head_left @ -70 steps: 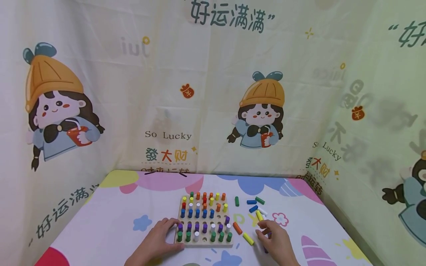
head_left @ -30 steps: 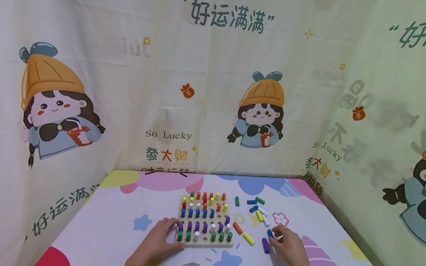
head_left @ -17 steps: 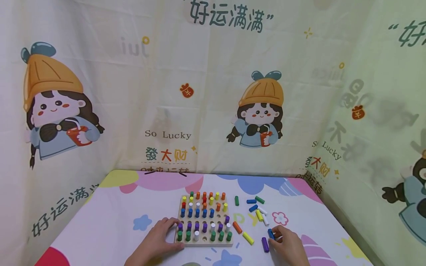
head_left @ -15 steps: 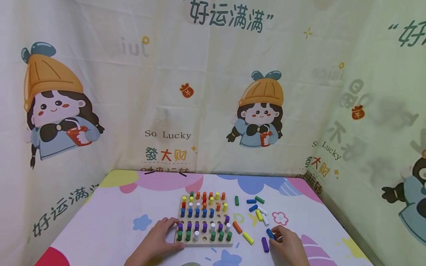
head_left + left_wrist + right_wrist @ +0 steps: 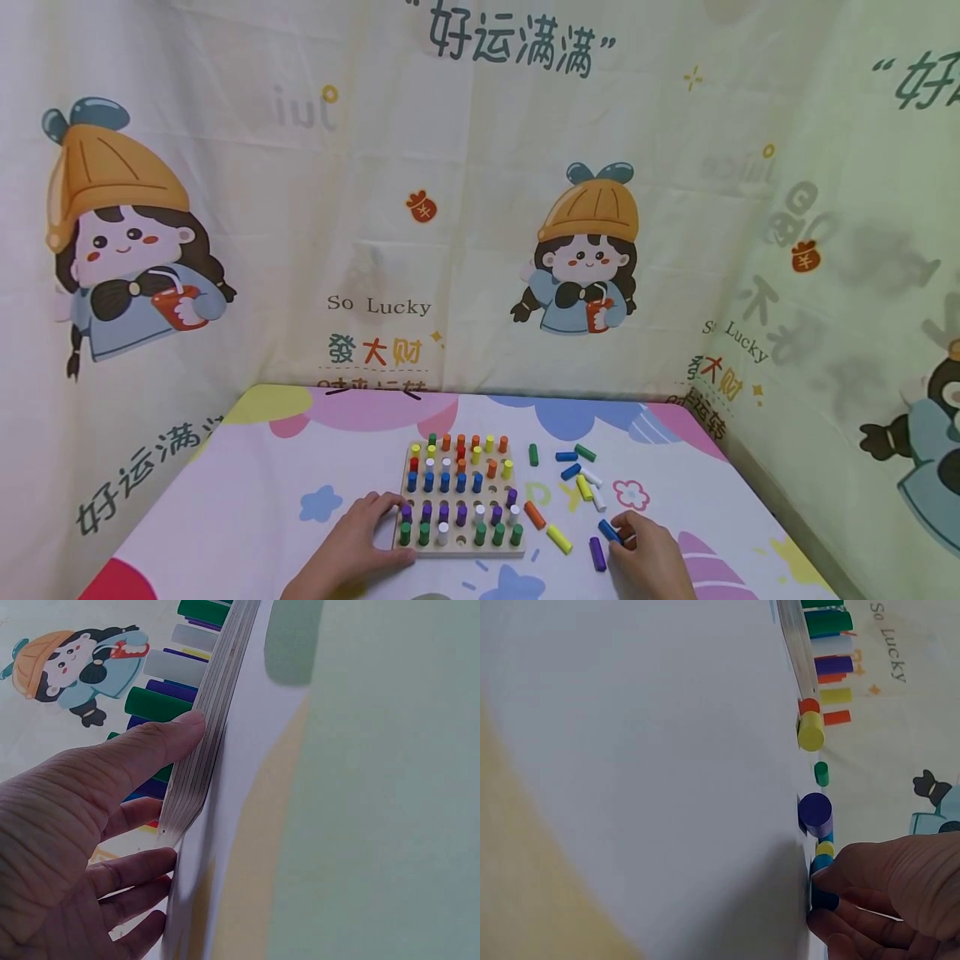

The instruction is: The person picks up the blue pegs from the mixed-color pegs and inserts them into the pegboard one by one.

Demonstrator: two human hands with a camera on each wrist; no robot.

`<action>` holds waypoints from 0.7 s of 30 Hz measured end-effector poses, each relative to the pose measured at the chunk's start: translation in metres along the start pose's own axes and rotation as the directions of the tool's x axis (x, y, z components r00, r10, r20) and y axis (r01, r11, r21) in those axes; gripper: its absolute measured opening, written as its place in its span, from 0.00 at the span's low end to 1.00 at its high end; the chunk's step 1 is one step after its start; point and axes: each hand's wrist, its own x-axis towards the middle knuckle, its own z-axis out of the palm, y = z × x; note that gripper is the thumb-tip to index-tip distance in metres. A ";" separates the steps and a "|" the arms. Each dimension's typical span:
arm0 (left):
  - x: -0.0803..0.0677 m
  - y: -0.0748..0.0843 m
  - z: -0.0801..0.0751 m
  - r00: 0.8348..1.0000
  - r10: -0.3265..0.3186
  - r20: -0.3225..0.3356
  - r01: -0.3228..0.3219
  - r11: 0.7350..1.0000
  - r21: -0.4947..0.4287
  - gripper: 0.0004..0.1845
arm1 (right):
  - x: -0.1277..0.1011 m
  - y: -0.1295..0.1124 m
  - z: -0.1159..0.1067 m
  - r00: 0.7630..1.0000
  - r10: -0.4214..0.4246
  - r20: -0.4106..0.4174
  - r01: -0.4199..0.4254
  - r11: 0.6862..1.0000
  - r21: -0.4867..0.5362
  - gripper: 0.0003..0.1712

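A wooden pegboard (image 5: 450,551) lies on the table, with rows of colored pegs standing in it and several bare holes. At its near left corner, my left hand (image 5: 360,536) grips it, thumb along the front edge and index finger at the left side; the left wrist view shows the thumb (image 5: 161,742) against the layered edge. To the right of the board, my right hand (image 5: 651,554) pinches a blue peg (image 5: 608,531) between thumb and fingers, low over the tabletop. A purple peg (image 5: 597,553) lies just left of those fingers, near the blue one.
Loose pegs lie between board and right hand: an orange peg (image 5: 535,514), a yellow peg (image 5: 558,538), and farther back a white peg (image 5: 598,498) beside another yellow peg (image 5: 584,487). Green and blue pegs lie behind them. A printed curtain (image 5: 480,250) hangs beyond the table.
My right hand has shifted right from over the loose pegs and pinches the blue peg, which has turned from nearly straight to slanting. The left hand has stayed on the board's corner.
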 end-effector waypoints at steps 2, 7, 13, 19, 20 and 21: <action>0.000 -0.001 0.001 1.000 0.015 -0.002 -0.015 1.000 0.005 0.41 | 0.000 0.000 0.000 1.000 -0.004 -0.002 0.004 1.000 0.003 0.15; 0.000 -0.003 0.001 0.999 0.039 0.001 -0.039 0.999 0.012 0.39 | 0.000 0.000 0.000 1.000 -0.006 -0.006 0.006 1.000 0.014 0.15; 0.000 -0.003 0.000 0.999 0.054 -0.006 -0.054 0.998 0.012 0.39 | 0.000 -0.003 -0.002 1.000 -0.002 -0.012 0.002 1.000 0.027 0.15; 0.001 -0.004 0.001 0.999 0.046 -0.012 -0.046 0.999 0.008 0.40 | 0.000 -0.007 -0.003 1.000 -0.001 -0.027 0.002 0.999 0.032 0.15; 0.001 -0.004 0.001 0.999 0.041 -0.011 -0.041 0.999 0.007 0.40 | 0.000 -0.008 -0.003 1.000 0.001 -0.030 0.000 1.000 0.030 0.15; 0.001 -0.004 0.002 0.999 0.036 -0.013 -0.036 0.999 0.007 0.41 | 0.000 -0.008 -0.004 0.999 -0.008 -0.033 0.009 1.000 0.025 0.15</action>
